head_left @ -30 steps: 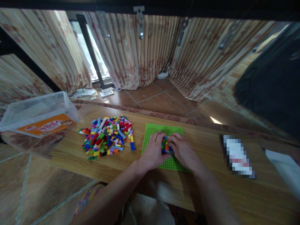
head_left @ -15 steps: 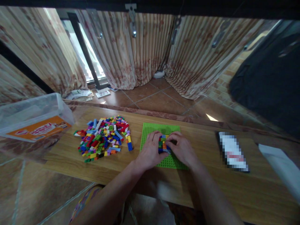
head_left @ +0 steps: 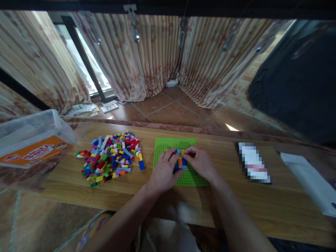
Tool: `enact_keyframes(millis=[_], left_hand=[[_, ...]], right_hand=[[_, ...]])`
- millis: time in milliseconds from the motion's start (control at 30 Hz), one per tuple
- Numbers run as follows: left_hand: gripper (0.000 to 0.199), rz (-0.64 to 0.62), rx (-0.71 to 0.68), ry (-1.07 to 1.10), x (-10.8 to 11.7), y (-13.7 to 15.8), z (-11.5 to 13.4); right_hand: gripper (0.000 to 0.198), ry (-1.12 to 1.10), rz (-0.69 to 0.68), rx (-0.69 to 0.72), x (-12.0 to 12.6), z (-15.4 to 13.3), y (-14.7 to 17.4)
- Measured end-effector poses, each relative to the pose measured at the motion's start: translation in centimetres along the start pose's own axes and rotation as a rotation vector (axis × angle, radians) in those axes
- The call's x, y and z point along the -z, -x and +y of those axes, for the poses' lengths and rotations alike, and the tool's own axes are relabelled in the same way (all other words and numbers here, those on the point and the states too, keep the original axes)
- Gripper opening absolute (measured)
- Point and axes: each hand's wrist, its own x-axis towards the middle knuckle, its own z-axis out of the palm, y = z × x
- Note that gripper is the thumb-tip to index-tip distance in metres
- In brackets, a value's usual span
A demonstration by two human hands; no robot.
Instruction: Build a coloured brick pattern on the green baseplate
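A small build of coloured toy bricks [head_left: 181,161], in blue, orange, yellow and grey, sits on a green studded baseplate [head_left: 193,180]. My left hand [head_left: 164,169] is closed around the build's left side, fingers at the back and thumb along the front. It hides part of the bricks. At the build's back right corner, my right hand [head_left: 198,159] has its thumb and forefinger pinched together. Whatever lies between those fingertips is too small to make out.
A heap of loose toy bricks [head_left: 111,157] lies left of the baseplate. Beyond it stands a clear plastic bin [head_left: 36,143] with an orange label. On the right are a blurred-out phone-shaped object [head_left: 254,162] and a white sheet-like item [head_left: 307,178].
The whole view has shifted slightly. My right hand's fingers have moved from over the build's right part to its back right corner, uncovering more bricks. My left hand keeps its place.
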Motion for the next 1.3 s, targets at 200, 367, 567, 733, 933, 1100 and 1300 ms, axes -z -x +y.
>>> enact_keyframes(millis=[200, 367, 567, 733, 933, 1100, 1300], left_hand=[[0.035, -0.002, -0.011, -0.009, -0.01, 0.08, 0.1], [0.031, 0.015, -0.011, 0.006, -0.1, 0.1, 0.11], [0.028, 0.05, -0.012, 0.037, -0.36, 0.11, 0.2], [0.033, 0.055, -0.019, 0.017, -0.56, 0.15, 0.14], [0.033, 0.053, -0.036, -0.022, -0.9, 0.33, -0.07], [0.032, 0.044, -0.032, -0.062, -0.73, 0.28, 0.2], [0.031, 0.054, -0.021, -0.081, -0.73, 0.51, 0.33]], right_hand=[[0.003, 0.022, 0.016, -0.009, -0.3, -0.25, 0.01], [0.003, 0.046, 0.021, -0.021, -0.41, -0.24, -0.06], [0.004, 0.059, 0.021, -0.033, -0.58, -0.08, -0.18], [0.005, 0.049, 0.009, -0.031, -0.64, 0.07, -0.28], [0.004, 0.052, -0.018, -0.034, -0.65, 0.21, -0.33], [0.008, 0.067, -0.008, -0.026, -0.83, 0.01, -0.34], [0.008, 0.045, 0.005, -0.011, -0.89, 0.07, -0.39]])
